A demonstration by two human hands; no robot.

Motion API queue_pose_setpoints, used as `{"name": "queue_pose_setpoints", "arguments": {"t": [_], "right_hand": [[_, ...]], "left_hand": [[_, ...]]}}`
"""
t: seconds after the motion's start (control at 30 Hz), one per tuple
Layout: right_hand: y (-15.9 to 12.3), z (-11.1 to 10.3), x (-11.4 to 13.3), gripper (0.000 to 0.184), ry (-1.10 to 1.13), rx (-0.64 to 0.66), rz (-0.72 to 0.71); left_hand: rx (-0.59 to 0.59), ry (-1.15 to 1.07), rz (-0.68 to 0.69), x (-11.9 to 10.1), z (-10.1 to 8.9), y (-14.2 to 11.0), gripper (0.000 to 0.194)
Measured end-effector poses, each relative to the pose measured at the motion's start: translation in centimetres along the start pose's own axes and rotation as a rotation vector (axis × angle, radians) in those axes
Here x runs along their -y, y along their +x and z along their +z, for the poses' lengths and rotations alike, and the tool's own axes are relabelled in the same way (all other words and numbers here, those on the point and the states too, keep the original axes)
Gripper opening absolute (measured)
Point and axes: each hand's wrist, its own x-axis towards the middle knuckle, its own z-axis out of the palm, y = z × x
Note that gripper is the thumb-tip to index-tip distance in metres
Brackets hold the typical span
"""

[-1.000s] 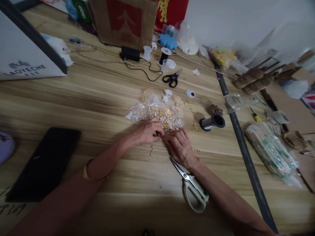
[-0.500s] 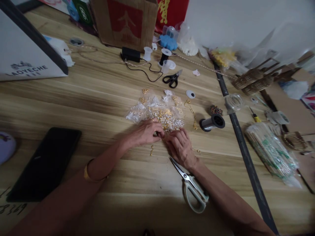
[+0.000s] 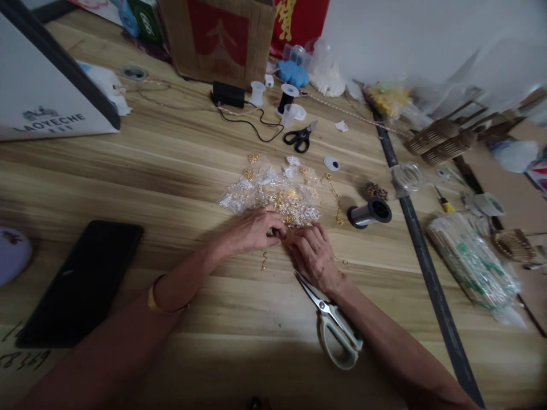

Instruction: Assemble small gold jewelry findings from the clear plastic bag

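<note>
My left hand (image 3: 264, 228) has thumb and fingertips pinched together beside the pile of beads. Close against it, my right hand (image 3: 315, 254) is also closed in a pinch, palm side down. Whatever lies between the fingertips is too small and hidden to make out. Just beyond the hands spread gold and silver beads and findings (image 3: 284, 202) on clear plastic bags (image 3: 239, 192). A short gold chain (image 3: 264, 261) rests below my left hand. From behind my right hand pokes the end of another gold chain (image 3: 342, 261). Pale-handled scissors (image 3: 337, 330) lie beside my right wrist.
To the right stand a wire spool (image 3: 370, 213) and a longer gold chain (image 3: 334, 199). Black scissors (image 3: 300, 138), a power adapter (image 3: 228, 95) and a cardboard box (image 3: 217, 42) are farther back. A dark tablet (image 3: 81, 285) lies left; wrapped sticks (image 3: 474, 267) lie far right.
</note>
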Motion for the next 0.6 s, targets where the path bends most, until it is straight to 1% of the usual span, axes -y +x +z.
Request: {"name": "queue_pose_setpoints", "arguments": {"t": [0.13, 0.33, 0.6], "right_hand": [[-0.07, 0.10, -0.05, 0.016, 0.006, 0.020, 0.010], [-0.06, 0.14, -0.03, 0.013, -0.013, 0.022, 0.005], [0.11, 0.18, -0.07, 0.014, 0.009, 0.046, 0.009]], "left_hand": [[0.004, 0.008, 0.006, 0.09, 0.05, 0.01, 0.008], [-0.007, -0.007, 0.017, 0.37, 0.31, -0.04, 0.007], [-0.002, -0.008, 0.009, 0.26, 0.17, -0.07, 0.009]]}}
